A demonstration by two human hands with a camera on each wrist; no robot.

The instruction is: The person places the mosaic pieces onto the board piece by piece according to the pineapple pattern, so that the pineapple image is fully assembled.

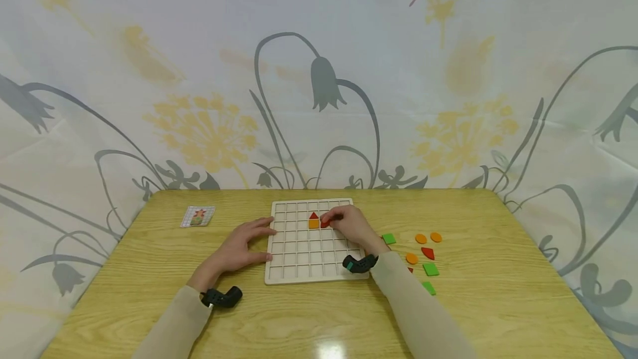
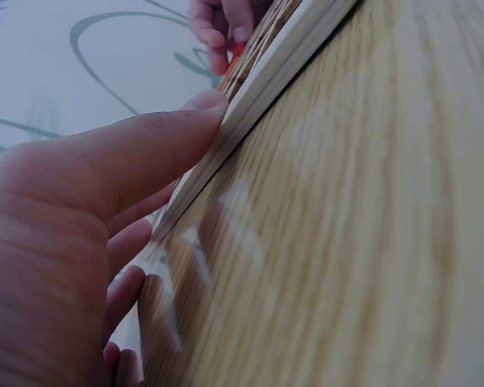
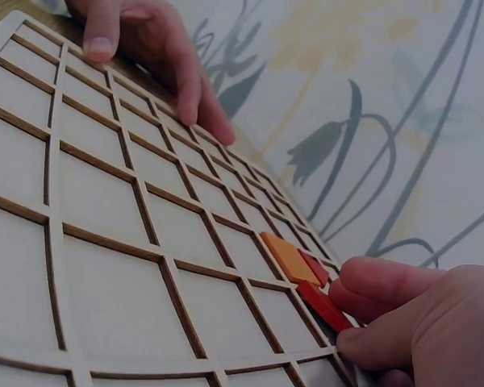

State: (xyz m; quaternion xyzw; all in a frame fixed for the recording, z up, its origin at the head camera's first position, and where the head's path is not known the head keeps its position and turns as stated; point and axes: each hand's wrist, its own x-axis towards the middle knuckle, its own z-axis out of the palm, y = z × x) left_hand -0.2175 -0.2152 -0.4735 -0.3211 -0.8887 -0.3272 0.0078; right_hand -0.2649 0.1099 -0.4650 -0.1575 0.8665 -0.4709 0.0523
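Right fingers [image 3: 387, 279] pinch red piece [image 3: 324, 306] (left fingers [image 3: 189, 89] spread).

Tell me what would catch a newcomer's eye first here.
First, probably, the flowered backdrop rising behind the table. Next, the pale grid board on the tabletop, where the right hand pinches a red piece beside an orange square while the left hand touches the board's left edge. The bright loose pieces to the board's right stand out too.
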